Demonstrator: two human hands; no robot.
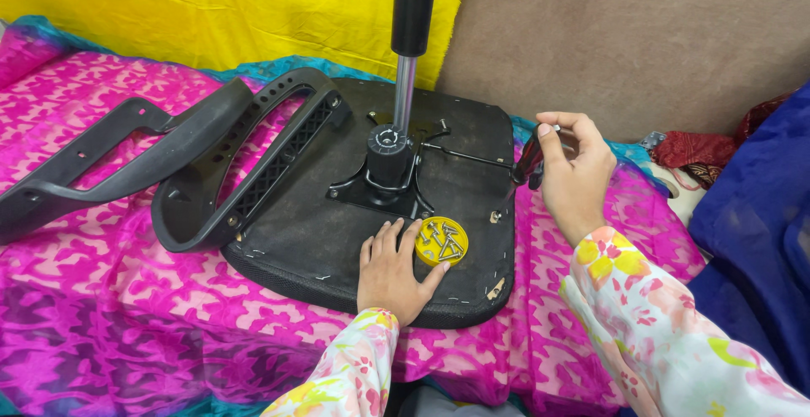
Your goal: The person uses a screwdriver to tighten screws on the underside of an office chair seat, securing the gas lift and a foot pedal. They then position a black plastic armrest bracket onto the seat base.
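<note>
Head view: an upturned chair seat, black and fabric-backed, lies on a pink patterned cloth. At its middle sits a metal mounting plate with a black and silver gas cylinder standing upright out of it toward twelve o'clock. One black armrest is laid along the seat's nine o'clock edge, and by the look of it already joined there, though the screws at that joint are too small to make out. A second armrest lies loose farther toward nine o'clock, resting on the cloth and leaning against the first.

The left hand lies flat on the seat at six o'clock from the plate, fingers spread and relaxed, its fingertips touching a small yellow dish that holds several loose screws. The right hand, at three o'clock from the plate, has its fingers curled around a dark tool handle just past the seat's edge; a thin lever runs from the plate toward it.

As a judgement, the work is partway: plate and cylinder are in place, while the loose armrest and the dish of unused screws suggest fastening remains.
</note>
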